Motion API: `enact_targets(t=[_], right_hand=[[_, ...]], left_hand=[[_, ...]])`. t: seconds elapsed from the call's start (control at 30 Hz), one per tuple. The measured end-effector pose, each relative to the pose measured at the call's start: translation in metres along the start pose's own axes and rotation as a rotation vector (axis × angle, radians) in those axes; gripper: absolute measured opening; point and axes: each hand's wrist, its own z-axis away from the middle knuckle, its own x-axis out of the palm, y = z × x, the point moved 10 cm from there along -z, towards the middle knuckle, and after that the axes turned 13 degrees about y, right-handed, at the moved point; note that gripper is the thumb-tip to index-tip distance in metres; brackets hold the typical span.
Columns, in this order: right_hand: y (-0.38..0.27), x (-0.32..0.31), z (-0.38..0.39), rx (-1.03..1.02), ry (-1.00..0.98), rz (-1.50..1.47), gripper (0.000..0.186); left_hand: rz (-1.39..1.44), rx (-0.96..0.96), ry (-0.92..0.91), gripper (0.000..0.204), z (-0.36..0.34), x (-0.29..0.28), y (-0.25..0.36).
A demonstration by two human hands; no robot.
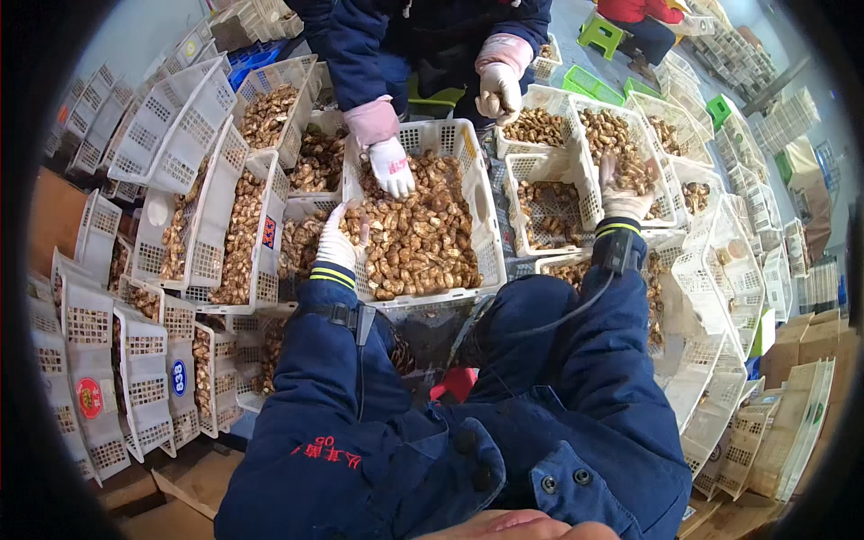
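A large white plastic crate [490,261] full of small brown mushrooms [418,238] stands before my knees. My left hand [340,238], in a pale glove, rests at the crate's left edge beside the mushrooms. Its fingers point away from me, the thumb apart, and nothing shows in it. To the right, my right hand [625,200], gloved too, is cupped around several mushrooms over a white basket [664,193] that also contains mushrooms. A co-worker opposite has one gloved hand [393,169] on the crate's mushrooms and the other gloved hand [499,93] raised, curled around something small.
Smaller mushroom baskets [540,202] stand right of the main crate. Tilted, overlapping baskets [238,229] crowd the left side, and stacked baskets [720,270] line the right. A green stool [600,36] and a seated person in red [639,13] are farther back. Cardboard [184,513] lies at lower left.
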Motion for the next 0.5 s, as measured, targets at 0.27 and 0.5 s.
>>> enact_targets(t=[0.27, 0.5], right_hand=[[0.138, -0.086, 0.059, 0.346, -0.09, 0.555, 0.053], [0.268, -0.166, 0.165, 0.809, -0.216, 0.875, 0.057]], left_hand=[[0.097, -0.043, -0.105, 0.025, 0.018, 0.029, 0.001], [0.162, -0.184, -0.297, 0.05, 0.075, 0.079, -0.031]])
